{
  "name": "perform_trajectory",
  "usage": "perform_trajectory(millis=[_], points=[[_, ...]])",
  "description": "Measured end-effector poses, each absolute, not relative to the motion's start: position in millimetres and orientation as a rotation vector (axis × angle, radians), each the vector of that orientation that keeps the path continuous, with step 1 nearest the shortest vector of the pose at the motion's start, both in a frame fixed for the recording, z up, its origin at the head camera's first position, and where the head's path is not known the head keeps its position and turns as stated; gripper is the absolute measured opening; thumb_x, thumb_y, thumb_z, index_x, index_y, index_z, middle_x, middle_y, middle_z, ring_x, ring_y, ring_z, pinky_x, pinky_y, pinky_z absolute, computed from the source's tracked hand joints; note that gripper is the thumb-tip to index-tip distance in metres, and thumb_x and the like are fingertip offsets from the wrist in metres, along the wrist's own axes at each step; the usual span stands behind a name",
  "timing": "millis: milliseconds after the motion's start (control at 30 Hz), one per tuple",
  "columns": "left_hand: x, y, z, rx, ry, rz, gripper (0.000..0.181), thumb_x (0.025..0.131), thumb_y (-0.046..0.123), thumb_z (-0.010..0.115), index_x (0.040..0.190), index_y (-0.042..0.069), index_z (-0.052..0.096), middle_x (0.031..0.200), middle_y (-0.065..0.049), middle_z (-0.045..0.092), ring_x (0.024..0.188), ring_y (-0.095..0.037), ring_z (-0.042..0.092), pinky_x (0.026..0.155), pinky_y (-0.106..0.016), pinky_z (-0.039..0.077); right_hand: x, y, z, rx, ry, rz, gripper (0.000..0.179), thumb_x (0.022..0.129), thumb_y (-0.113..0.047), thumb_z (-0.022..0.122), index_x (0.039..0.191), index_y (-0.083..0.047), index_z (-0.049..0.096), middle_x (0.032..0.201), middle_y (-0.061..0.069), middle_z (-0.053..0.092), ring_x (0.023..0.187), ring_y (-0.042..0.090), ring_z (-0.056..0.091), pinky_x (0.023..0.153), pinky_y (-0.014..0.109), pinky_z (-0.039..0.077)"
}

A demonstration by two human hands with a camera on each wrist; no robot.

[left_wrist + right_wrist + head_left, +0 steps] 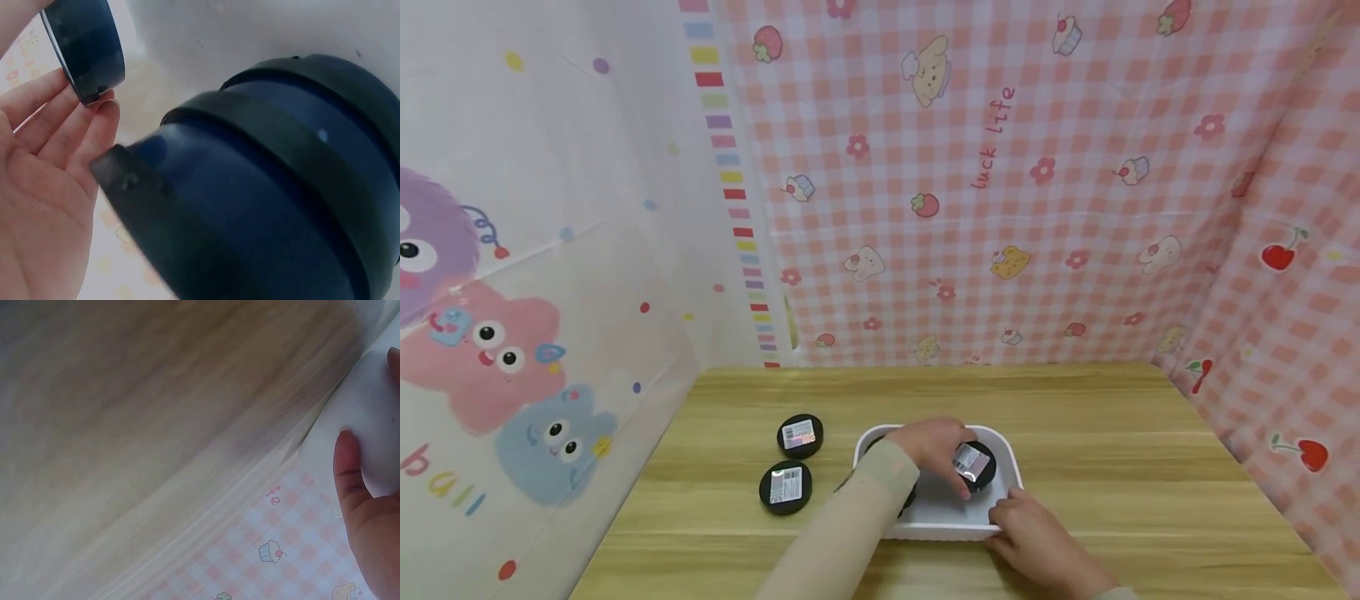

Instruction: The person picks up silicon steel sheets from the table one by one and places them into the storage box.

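Note:
A white tray (938, 532) with rounded corners sits on the wooden table. My left hand (931, 446) reaches over it and holds a flat, round black case (974, 467) tilted at its right side, a barcode label facing up. The left wrist view shows this black case (90, 47) between the thumb and fingers. Beside it, more black cases (250, 181) stand in the tray's left part, mostly hidden under my left forearm in the head view. My right hand (1037, 533) grips the tray's front right corner; its thumb (350, 465) lies along the white wall.
Two more round black cases with labels, one farther back (800, 437) and one nearer (786, 487), lie flat on the table (1112, 450) left of the tray. A pink checked cloth (970, 250) hangs behind, and a white printed cloth (625, 292) hangs at the left.

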State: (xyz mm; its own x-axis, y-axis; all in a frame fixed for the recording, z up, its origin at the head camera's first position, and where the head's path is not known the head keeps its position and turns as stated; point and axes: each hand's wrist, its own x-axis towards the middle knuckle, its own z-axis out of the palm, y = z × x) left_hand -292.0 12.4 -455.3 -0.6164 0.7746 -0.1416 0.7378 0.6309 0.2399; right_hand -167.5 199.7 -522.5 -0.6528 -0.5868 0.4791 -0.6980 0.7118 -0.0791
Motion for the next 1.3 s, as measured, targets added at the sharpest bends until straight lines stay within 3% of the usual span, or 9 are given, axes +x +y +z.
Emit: perform_trajectory(millis=[233,500,933,1300], points=[[-290.6,15.7,-457.5,1.259,2.58,0.342,0.066,0.064,0.041,0.095,0.12,0.018,0.067,0.096,0.011,0.063,0.086,-0.002,0.055,0.079,-0.016,0.045,-166.7,201.4,-523.8,0.994,-2.468,0.371,0.031,0.072,-0.021,0.085,0.068,-0.023,0.054,0.071,-0.014,0.056,0.073,0.009,0.046,0.067,0.025,0.041],[-293.3,19.2,-461.1,1.237,2.545,0.384,0.067,0.064,0.037,0.096,0.122,0.02,0.067,0.098,0.013,0.066,0.087,-0.001,0.056,0.082,-0.016,0.045,-167.6,200.4,-521.7,0.981,-2.52,0.375,0.03,0.074,-0.021,0.085,0.069,-0.023,0.055,0.071,-0.014,0.055,0.074,0.008,0.045,0.067,0.025,0.041],[-300.5,25.6,-479.5,1.236,2.549,0.338,0.065,0.062,0.042,0.096,0.118,0.026,0.067,0.096,0.018,0.064,0.086,0.0,0.056,0.08,-0.015,0.045,-167.8,199.3,-521.6,0.994,-2.504,0.367,0.032,0.071,-0.02,0.086,0.068,-0.022,0.054,0.071,-0.013,0.056,0.073,0.009,0.045,0.068,0.026,0.04],[-301.9,29.6,-485.6,1.259,2.55,0.341,0.063,0.058,0.042,0.098,0.112,0.025,0.068,0.095,0.017,0.064,0.085,0.001,0.056,0.079,-0.015,0.045,-167.3,200.1,-520.5,0.991,-2.508,0.365,0.03,0.072,-0.02,0.086,0.068,-0.022,0.056,0.071,-0.013,0.056,0.072,0.009,0.045,0.07,0.027,0.041]])
